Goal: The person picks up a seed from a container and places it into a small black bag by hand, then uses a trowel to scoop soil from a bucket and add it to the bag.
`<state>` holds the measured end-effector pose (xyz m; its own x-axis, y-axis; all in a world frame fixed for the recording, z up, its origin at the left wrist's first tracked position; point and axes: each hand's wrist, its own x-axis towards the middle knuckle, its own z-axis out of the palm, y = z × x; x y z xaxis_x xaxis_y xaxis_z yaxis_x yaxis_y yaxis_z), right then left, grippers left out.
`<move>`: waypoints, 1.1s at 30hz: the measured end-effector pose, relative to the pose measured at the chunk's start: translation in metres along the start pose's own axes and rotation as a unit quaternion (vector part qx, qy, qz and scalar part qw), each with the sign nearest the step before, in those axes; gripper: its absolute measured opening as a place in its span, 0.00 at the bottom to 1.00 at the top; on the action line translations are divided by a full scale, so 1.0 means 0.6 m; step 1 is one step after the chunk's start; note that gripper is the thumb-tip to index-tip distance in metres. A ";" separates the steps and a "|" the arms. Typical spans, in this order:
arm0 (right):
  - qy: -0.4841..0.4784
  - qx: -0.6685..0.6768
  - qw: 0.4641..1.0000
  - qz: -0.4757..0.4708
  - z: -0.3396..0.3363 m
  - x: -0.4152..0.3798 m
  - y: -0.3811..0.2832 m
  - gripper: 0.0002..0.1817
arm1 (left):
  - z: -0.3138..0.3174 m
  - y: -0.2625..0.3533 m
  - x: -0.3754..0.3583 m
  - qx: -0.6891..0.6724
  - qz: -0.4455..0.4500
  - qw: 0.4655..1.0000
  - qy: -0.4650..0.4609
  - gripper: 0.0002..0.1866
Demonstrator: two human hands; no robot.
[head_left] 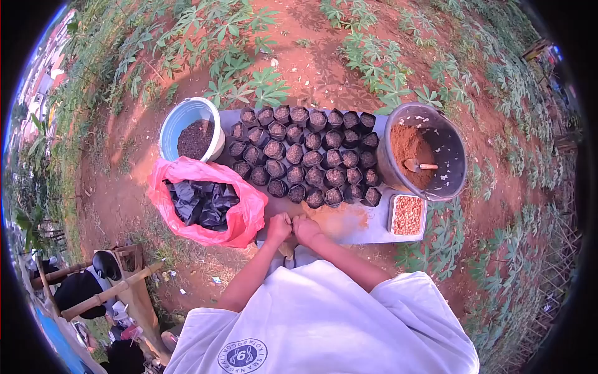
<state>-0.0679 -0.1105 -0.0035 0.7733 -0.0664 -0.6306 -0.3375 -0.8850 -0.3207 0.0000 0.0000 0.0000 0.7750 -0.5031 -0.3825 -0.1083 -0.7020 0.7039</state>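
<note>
My left hand (279,228) and my right hand (306,229) are close together at the front edge of the table (380,225). Both have their fingers closed, and whatever they may hold is hidden or too small to name. Just beyond them stand rows of small black planting bags (294,153) filled with soil. A pink plastic bag (249,212) to the left of my left hand holds folded black plastic bags (200,202). At the right end sits a clear square tub of seeds (407,215).
A pale blue bucket (169,134) with dark soil stands back left. A large dark bucket (458,156) at the right holds reddish soil and a small trowel (421,166). Leafy plants (374,56) grow around the table. A wood and bamboo structure (128,290) stands lower left.
</note>
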 end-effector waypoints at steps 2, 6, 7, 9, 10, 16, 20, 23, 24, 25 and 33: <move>0.033 0.007 0.999 -0.003 0.010 -0.010 0.013 0.18 | -0.005 0.027 -0.011 -0.068 -0.075 0.994 -0.042 0.07; 0.102 0.078 0.991 -0.022 -0.006 -0.031 0.002 0.15 | -0.014 0.022 -0.022 -0.044 0.002 0.999 -0.014 0.07; 0.094 0.122 0.988 0.002 -0.013 -0.029 0.003 0.15 | -0.012 0.020 -0.017 -0.042 0.005 0.999 -0.014 0.07; 0.085 0.169 0.982 0.022 -0.021 -0.035 -0.003 0.14 | -0.013 0.014 -0.008 0.007 0.098 0.995 0.025 0.09; 0.067 0.260 0.963 0.027 -0.026 -0.041 0.001 0.14 | -0.013 0.011 -0.005 0.008 0.100 0.995 0.026 0.09; 0.073 0.254 0.963 -0.058 -0.048 -0.085 0.033 0.12 | -0.017 0.027 -0.039 0.044 0.095 0.993 0.050 0.12; 0.169 0.090 0.967 -0.170 -0.054 -0.065 0.044 0.13 | -0.014 0.039 -0.055 0.121 -0.040 0.992 -0.007 0.12; 0.160 0.050 0.966 -0.199 -0.043 -0.037 0.041 0.15 | -0.014 0.043 -0.057 0.152 -0.074 0.985 -0.030 0.16; 0.129 0.044 0.972 -0.190 -0.044 -0.032 0.038 0.15 | -0.012 0.042 -0.056 0.160 -0.098 0.981 -0.043 0.18; 0.126 0.042 0.972 -0.193 -0.046 -0.027 0.038 0.15 | -0.008 0.037 -0.055 0.157 -0.102 0.981 -0.042 0.18; 0.093 -0.002 0.978 -0.187 -0.036 -0.008 0.037 0.15 | -0.016 0.023 -0.046 0.042 -0.086 0.992 -0.084 0.14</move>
<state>-0.0675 -0.1396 0.0076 0.9267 0.1802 -0.3296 -0.0100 -0.8654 -0.5011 -0.0170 0.0089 0.0261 0.6726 -0.4440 -0.5920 -0.0399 -0.8206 0.5701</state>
